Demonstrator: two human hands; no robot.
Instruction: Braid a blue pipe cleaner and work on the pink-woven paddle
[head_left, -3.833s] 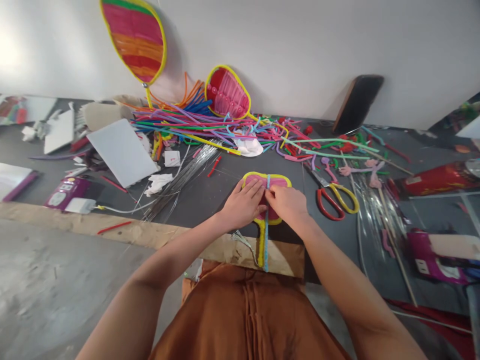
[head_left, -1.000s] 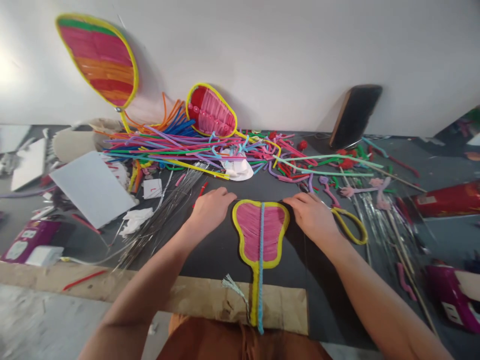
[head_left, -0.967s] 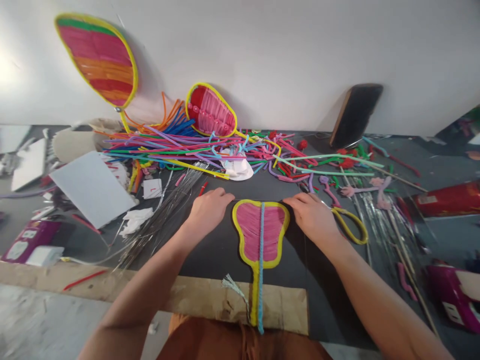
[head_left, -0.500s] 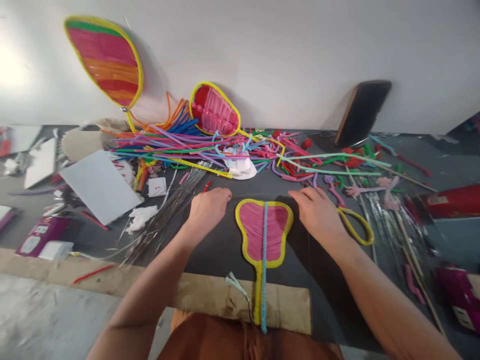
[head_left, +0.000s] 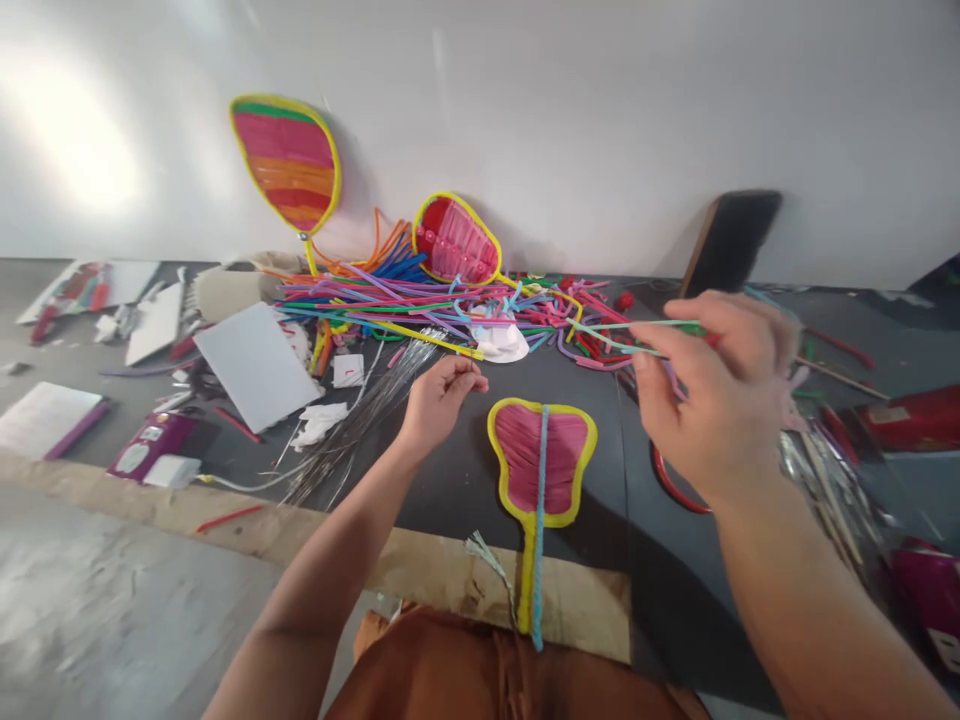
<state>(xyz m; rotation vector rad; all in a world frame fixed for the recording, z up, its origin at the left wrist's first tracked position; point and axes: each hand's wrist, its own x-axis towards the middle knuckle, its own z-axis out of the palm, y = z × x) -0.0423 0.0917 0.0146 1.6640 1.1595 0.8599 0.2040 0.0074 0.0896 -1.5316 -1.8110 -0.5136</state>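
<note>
My left hand point(head_left: 448, 400) is closed in a pinch above the dark table, left of the fan; anything between the fingertips is too small to make out. My right hand point(head_left: 712, 390) is raised on the right, thumb and forefinger apart, with mint-green pipe cleaners point(head_left: 615, 338) showing behind the gap. Below and between both hands lies a pink fan point(head_left: 517, 455) with a yellow fuzzy edge and yellow handle. A light-blue pipe cleaner point(head_left: 541, 500) runs down its face and handle. A pale tassel point(head_left: 487, 555) rests beside the handle. Under my right hand a curved red piece point(head_left: 679, 492) shows partly.
Behind, a heap of coloured pipe cleaners point(head_left: 360, 293) stretches along the wall. Two finished fans, one striped point(head_left: 289, 160), one red-pink point(head_left: 457, 240), lean there. A phone point(head_left: 731, 240) stands at right. White card point(head_left: 259, 365), silvery strips point(head_left: 360, 430) and a purple box point(head_left: 154, 445) lie left.
My right hand has lifted and moved right, its thumb and forefinger parting. My left hand has drawn its fingers in. The view has shifted slightly left.
</note>
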